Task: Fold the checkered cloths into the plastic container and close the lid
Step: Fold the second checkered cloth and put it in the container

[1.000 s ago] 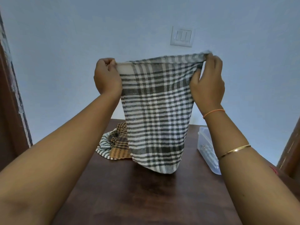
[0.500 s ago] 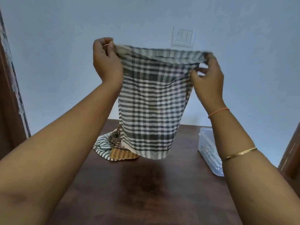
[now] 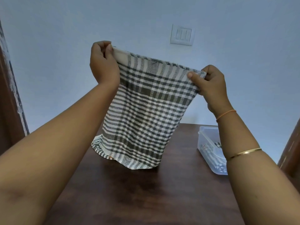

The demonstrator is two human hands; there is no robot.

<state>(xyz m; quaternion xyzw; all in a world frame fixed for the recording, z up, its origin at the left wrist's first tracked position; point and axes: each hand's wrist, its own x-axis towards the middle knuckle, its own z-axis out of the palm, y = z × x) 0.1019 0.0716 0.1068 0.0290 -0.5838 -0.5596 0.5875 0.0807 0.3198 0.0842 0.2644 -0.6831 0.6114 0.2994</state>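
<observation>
Dark green-and-white checkered woven cloth (image 3: 146, 111) held up in the air, stretched between both hands, hanging as a soft rough rectangle that narrows a bit toward the bottom. Top edge is a plain cream band with a slightly frayed hem, slanting down from left to right. Weave looks thin and coarse, wider dark bars near the top, finer stripes lower. Left hand (image 3: 103, 62) grip clenched on the upper left corner, thumb and fingers pinching the cream band. Right hand (image 3: 209, 85) grip pinching the upper right corner, thumb on the front face, fingers curled behind. Thin orange thread (image 3: 226, 114) on the right wrist, slim gold metal bangle (image 3: 243, 153) further down the forearm. Bottom hem of the cloth hangs low near the dark brown glossy wooden surface (image 3: 146, 192); cannot tell if it touches. A second striped checkered cloth (image 3: 97, 144) lies crumpled on the surface behind the held one, mostly hidden. Clear rectangular plastic container (image 3: 209, 146) sits at the right side of the surface, partly hidden by the right forearm, open top, some checkered fabric visible inside. Wide bare stretch of surface in front of the cloth. Smooth pale blue wall (image 3: 65, 46) behind, white three-rocker switch plate (image 3: 182, 34) on it. Brown door frame (image 3: 9, 95) at left edge.
</observation>
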